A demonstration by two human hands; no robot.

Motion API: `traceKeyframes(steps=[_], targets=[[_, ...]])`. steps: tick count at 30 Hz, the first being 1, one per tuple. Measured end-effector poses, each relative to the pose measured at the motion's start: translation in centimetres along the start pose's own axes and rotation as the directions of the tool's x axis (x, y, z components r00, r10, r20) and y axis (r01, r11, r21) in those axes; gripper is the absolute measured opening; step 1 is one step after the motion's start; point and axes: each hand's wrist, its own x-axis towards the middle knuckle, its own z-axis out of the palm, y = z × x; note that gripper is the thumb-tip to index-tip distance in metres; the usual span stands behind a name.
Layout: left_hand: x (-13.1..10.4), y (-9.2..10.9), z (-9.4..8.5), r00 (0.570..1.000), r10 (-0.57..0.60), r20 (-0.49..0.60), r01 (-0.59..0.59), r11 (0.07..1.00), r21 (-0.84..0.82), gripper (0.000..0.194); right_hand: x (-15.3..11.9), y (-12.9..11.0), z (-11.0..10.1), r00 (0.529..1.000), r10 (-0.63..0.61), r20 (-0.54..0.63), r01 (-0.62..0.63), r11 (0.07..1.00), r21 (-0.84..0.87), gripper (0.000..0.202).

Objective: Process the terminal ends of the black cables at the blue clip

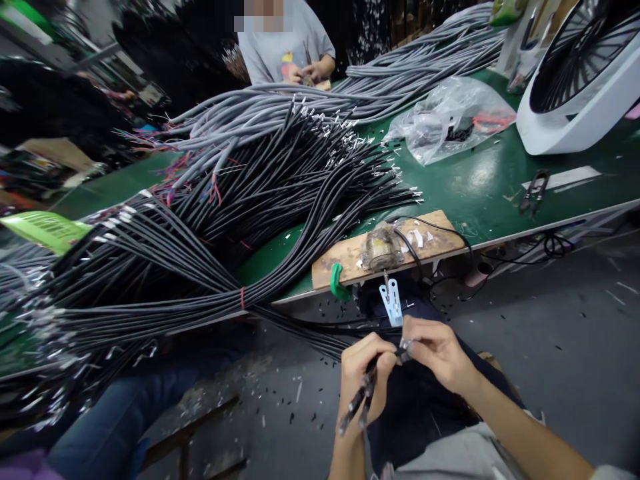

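Note:
Over my lap, my left hand (367, 367) is closed round a dark cable, whose pieces hang down below the palm. Close beside it, my right hand (437, 350) pinches the pale end of the cable (403, 352); the fingertips of both hands almost meet. Just above them a light blue clothespin (391, 301) hangs from a small motor-like device (381, 247) on a wooden board (327, 267) at the table edge. A green clamp (339, 281) sits at the board's front edge.
Bundles of black cables (270, 173) and grey cables (420, 73) cover much of the green table (480, 180). Farther right are a plastic bag (440, 120), small pliers (535, 192) and a white fan (580, 100). Across the table a person (285, 50) works with both hands.

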Motion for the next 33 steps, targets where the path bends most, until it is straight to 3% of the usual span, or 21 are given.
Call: traceKeyframes(steps=[3,6,9,12,16,23,33], targets=[[0.5,0.1,-0.1,0.996,0.08,-0.046,-0.084,0.992,-0.091,0.026,0.5,0.4,-0.4,0.944,0.29,0.16,-0.33,0.868,0.372,0.044],[0.7,-0.1,0.5,0.989,0.075,-0.124,-0.09,0.988,-0.123,0.024,1.7,0.3,-1.4,0.884,0.419,0.205,-0.466,0.814,0.346,0.038],[0.5,-0.3,1.2,0.978,0.079,-0.192,-0.108,0.983,-0.146,0.02,3.5,-0.5,-2.4,0.917,0.395,0.053,-0.393,0.875,0.282,0.034],[0.4,-0.6,1.2,0.969,0.105,-0.224,-0.148,0.972,-0.182,0.017,5.3,-1.4,-2.3,0.932,0.355,-0.069,-0.322,0.902,0.288,0.043],[0.7,-0.8,0.9,0.964,0.082,-0.252,-0.15,0.953,-0.263,0.014,6.3,-2.0,-0.7,0.933,0.359,0.007,-0.34,0.879,0.334,0.049],[1.3,-1.1,1.1,0.934,0.039,-0.355,-0.16,0.935,-0.317,0.01,6.0,-1.0,0.4,0.922,0.386,0.012,-0.327,0.762,0.559,0.041],[1.8,-0.7,1.3,0.967,0.042,-0.251,-0.094,0.976,-0.198,0.011,5.8,-0.6,0.4,0.92,0.379,0.097,-0.353,0.697,0.624,0.041]])
